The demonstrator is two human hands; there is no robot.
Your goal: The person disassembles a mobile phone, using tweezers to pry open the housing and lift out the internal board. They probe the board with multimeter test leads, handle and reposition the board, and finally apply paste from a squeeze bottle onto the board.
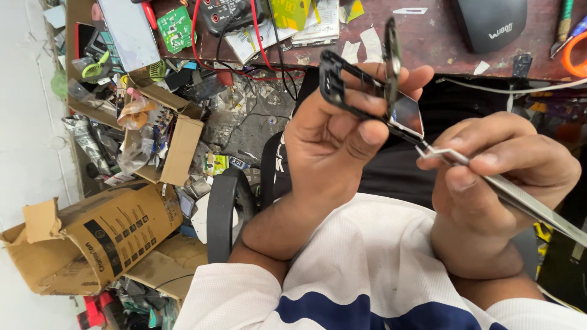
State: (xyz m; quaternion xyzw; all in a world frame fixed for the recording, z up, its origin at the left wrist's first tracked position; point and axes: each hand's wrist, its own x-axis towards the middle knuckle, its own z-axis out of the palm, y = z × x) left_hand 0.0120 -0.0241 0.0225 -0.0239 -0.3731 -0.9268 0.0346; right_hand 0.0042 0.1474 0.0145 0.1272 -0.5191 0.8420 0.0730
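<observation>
A black phone frame (342,85) with a small shiny panel at its lower end is held up in front of the chest, above the lap. The left hand (333,137) is wrapped around it, thumb and fingers pinching its edges. The right hand (495,165) pinches metal tweezers (489,180), whose bent tip touches the frame's shiny corner. Beyond, the table (440,43) carries a dark computer mouse (491,21) and a multimeter (226,13) with red leads. A torn cardboard box (92,235) lies on the floor at left.
</observation>
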